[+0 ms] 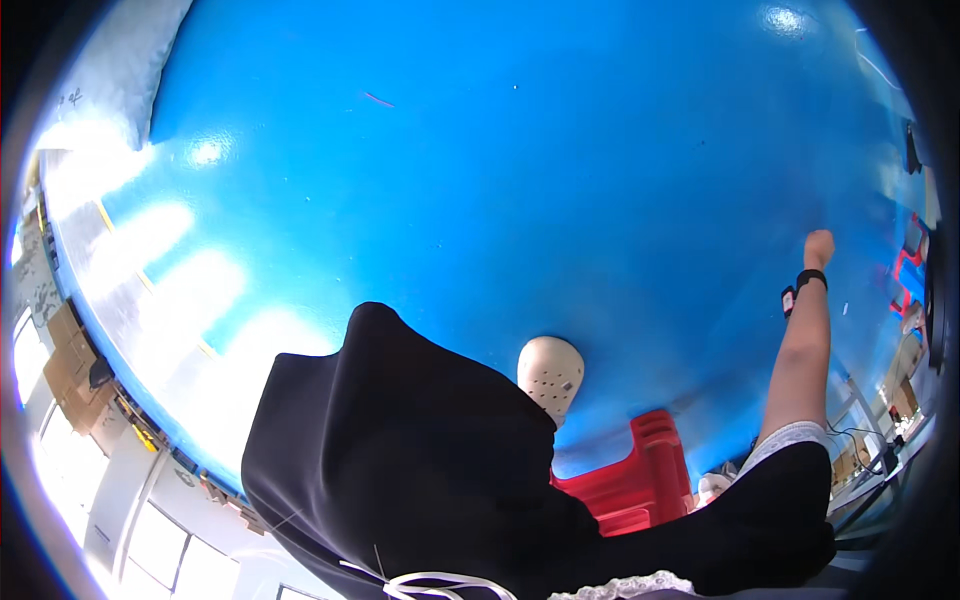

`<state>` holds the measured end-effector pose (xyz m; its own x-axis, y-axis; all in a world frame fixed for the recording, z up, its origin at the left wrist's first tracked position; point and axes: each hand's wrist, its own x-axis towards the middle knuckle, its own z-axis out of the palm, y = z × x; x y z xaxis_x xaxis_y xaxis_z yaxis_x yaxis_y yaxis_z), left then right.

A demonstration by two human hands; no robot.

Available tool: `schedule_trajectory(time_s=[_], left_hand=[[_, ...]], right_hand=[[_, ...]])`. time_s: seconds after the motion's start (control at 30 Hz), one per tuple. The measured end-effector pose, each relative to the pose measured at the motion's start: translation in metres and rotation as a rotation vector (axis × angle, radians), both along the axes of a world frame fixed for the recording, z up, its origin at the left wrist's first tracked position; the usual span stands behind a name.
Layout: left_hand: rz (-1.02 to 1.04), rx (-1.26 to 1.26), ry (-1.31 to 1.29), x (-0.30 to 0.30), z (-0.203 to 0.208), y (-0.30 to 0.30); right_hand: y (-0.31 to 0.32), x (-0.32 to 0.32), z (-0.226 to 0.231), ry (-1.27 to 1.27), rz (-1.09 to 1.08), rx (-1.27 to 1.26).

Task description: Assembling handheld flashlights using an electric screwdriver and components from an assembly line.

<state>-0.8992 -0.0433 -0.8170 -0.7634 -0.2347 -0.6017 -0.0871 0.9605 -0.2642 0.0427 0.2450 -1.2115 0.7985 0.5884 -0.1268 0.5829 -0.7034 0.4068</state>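
My right arm reaches out on the right, bare below a black sleeve. My right hand (pixel 819 246) is closed into a small fist over the blue floor (pixel 620 180). Nothing shows sticking out of it, and it touches nothing that I can see. A black band with a small square watch (pixel 789 300) sits round that wrist. My left hand is not in view. Black trousers (pixel 400 430) cover my bent leg in the lower middle, with white drawstrings (pixel 440 583) at the bottom. Beside the leg, a white clog with holes (pixel 551 375) stands on the floor.
A red plastic stool (pixel 650 470) is under and beside me. At the far right are a metal-framed table (pixel 865 470) with cables and a red and blue object (pixel 909 270). Cardboard boxes (pixel 75 370) line the left wall. A thin strip (pixel 380 100) lies on the floor.
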Motion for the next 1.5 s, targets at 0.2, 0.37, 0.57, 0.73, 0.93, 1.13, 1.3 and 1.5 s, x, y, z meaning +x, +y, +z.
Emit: schedule_trajectory(time_s=[0.2,0.37,0.57,0.73,0.93,1.13,1.3,1.5], left_hand=[[0.012,0.000,0.031,-0.023,0.012,-0.002],[0.038,0.021,0.004,-0.084,-0.005,-0.016],[-0.128,0.226,-0.006,-0.202,-0.008,-0.006],[-0.156,0.635,0.018,-0.284,-0.066,0.109],[-0.366,1.095,-0.238,-0.182,-0.024,0.284],[-0.400,1.036,-0.734,-0.143,0.024,0.293],[-0.389,1.013,-0.878,-0.165,0.027,0.241],[-0.217,1.034,-0.688,-0.184,0.019,0.201]], right_hand=[[-0.020,0.012,-0.019,-0.081,0.026,0.131],[-0.024,-0.004,-0.017,-0.048,-0.124,0.241],[0.007,-0.219,0.006,0.188,0.062,0.900],[0.007,-0.431,0.084,0.939,0.060,1.230],[-0.006,-0.560,0.179,1.256,-0.114,1.198],[0.035,-0.606,0.223,1.061,0.289,1.027],[0.133,-0.632,0.232,0.874,0.681,0.930],[0.270,-0.695,0.227,0.687,0.886,0.791]])
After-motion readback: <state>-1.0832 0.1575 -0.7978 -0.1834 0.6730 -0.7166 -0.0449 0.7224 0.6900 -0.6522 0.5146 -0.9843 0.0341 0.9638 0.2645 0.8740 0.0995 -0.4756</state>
